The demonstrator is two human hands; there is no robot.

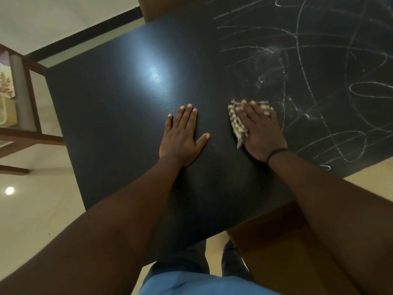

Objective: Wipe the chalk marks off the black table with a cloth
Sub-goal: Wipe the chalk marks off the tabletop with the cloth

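Black surface: the table (pixel 110 107) is matt black with a fine grain, seen from above and turned at an angle; a pale blue-white glare sits on its far left part.
Chalk marks: white scribbles (pixel 319 60), loops and long crossing lines, cover the right and far right part of the table, running out of view at the top and right edges; the left and near parts show no lines, only a faint smear near the right hand.
Smudged patch: just beyond the right hand the chalk is blurred into pale dusty streaks.
Cloth: a checked cloth (pixel 236 122) in cream and dark brown lies flat on the table under the right hand, at the near left border of the scribbled area; its frayed edge sticks out on the hand's left side and a strip shows past the fingertips.
Right hand: the right hand (pixel 260 129) lies palm down on the cloth with fingers fairly straight and spread, pressing it to the surface rather than clutching it; a thin dark band circles the wrist.
Left hand: the left hand (pixel 182 135) rests flat on bare table to the left of the cloth, fingers straight and together, thumb stretched out to the right; it holds nothing and is apart from the cloth.
Person: both bare forearms reach in from the near edge; a blue garment and dark trousers show at the bottom.
Surroundings: pale glossy floor, wooden furniture (pixel 27 128) at far left, and brown wood beneath the table's near right corner.
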